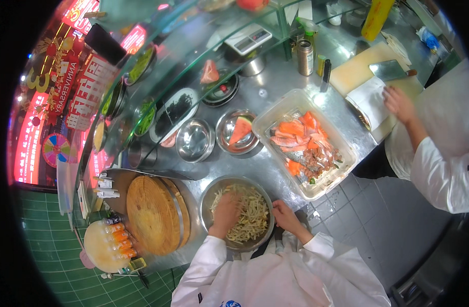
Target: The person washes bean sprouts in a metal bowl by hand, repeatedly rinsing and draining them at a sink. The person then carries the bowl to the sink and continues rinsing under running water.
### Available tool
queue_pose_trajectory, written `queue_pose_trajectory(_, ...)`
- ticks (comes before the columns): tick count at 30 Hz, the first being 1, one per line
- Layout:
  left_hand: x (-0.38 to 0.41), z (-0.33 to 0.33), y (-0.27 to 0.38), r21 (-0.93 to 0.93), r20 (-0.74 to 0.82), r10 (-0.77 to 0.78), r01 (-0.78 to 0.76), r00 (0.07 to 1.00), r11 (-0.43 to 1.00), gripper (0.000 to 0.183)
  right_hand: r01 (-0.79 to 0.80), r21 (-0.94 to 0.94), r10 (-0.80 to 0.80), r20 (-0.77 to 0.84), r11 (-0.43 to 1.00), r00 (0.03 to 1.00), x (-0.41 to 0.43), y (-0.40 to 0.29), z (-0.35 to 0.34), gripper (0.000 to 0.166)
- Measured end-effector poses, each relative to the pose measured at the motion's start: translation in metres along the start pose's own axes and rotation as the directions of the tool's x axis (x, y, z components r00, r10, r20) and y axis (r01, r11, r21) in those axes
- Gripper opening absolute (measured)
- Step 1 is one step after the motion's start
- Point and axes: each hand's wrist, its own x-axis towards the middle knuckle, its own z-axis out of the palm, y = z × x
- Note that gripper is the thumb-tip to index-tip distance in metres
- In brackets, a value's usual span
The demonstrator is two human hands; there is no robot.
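A large stainless steel mixing bowl (208,195) sits near the worktop's front edge, directly before me. Pale, thin-cut strips of food (253,215) fill much of it. My left hand (227,215) reaches over the rim into the bowl, and its fingers are down among the strips. Whether those fingers close on any strips cannot be seen. At the bowl's right side, my right hand (286,217) grips the rim. Beyond that hand, a clear plastic tub (259,126) contains orange-pink fish pieces (292,128) with skin and trimmings.
A round wooden chopping block (152,215) stands left. Behind the bowl are an empty steel bowl (195,140) and another with watermelon (242,128). At right, a co-worker's hand (399,103) touches white paper or cloth (368,101) near a cleaver (388,70). Glass shelving (219,50) borders the back.
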Motion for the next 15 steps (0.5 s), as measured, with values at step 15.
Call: queue_pose_trajectory(15,-0.04,0.004,-0.043,-0.087,0.128,0.039,-0.028,0.991,0.996,0.038,-0.052,0.032,0.056,-0.122,0.998,0.991,-0.01,0.003,0.016,0.02)
